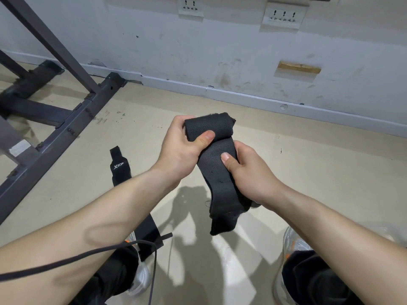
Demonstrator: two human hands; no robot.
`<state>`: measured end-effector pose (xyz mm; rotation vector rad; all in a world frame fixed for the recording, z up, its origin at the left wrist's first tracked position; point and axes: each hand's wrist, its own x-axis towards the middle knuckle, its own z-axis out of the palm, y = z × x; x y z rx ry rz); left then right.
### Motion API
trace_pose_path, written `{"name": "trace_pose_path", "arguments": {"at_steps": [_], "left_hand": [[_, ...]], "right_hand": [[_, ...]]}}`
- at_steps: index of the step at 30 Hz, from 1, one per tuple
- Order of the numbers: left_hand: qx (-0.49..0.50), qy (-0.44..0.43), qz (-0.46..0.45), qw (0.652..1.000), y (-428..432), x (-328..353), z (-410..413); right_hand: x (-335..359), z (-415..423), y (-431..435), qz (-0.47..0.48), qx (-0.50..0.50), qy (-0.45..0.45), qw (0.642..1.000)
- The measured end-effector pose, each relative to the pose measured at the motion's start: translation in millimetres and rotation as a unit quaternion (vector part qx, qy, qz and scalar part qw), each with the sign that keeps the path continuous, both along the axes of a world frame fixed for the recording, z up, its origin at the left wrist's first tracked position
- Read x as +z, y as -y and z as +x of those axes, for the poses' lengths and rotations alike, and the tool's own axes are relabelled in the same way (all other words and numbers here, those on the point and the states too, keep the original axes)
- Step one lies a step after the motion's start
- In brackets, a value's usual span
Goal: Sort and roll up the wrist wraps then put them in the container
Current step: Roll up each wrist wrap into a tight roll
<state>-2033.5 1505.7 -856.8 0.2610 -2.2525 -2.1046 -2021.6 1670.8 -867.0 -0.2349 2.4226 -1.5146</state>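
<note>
I hold a black wrist wrap (217, 170) in front of me above the floor. Its far end is rolled into a thick coil, and my left hand (182, 148) grips that coil with the thumb pressed on top. My right hand (246, 172) pinches the flat strap just below the coil, thumb on its upper face. The loose tail hangs down past my right wrist. A second black wrist wrap (120, 167) with a white logo lies flat on the floor to the left, partly hidden under my left forearm. No container is clearly visible.
A dark metal gym frame (66, 119) stands on the floor at the left. A white wall with a skirting board (242, 95) runs across the back. A thin black cord (88, 254) crosses my left forearm. My shoes (293, 241) and dark trouser legs are at the bottom.
</note>
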Motion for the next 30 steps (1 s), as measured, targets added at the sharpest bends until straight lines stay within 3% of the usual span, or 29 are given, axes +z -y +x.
{"name": "trace_pose_path", "arguments": {"at_steps": [4,9,16,22,26,30], "left_hand": [[0.006,-0.045,-0.054,0.998,-3,0,4],[-0.053,-0.068,-0.099,0.991,-3,3,3],[-0.122,-0.026,0.029,0.992,0,4,5],[-0.148,-0.024,0.015,0.989,0,5,6],[-0.151,-0.009,-0.016,0.988,-6,3,8],[-0.124,0.059,0.046,0.989,-10,4,7]], "right_hand": [[0,0,3,0.051,-0.001,-0.033,0.998],[5,-3,-2,-0.054,-0.018,0.056,0.997],[0,-10,-10,-0.162,-0.012,0.128,0.978],[18,-18,-14,-0.194,-0.033,0.198,0.960],[21,-18,-9,-0.193,-0.046,0.174,0.964],[17,-18,-8,-0.217,-0.065,0.143,0.963]]}}
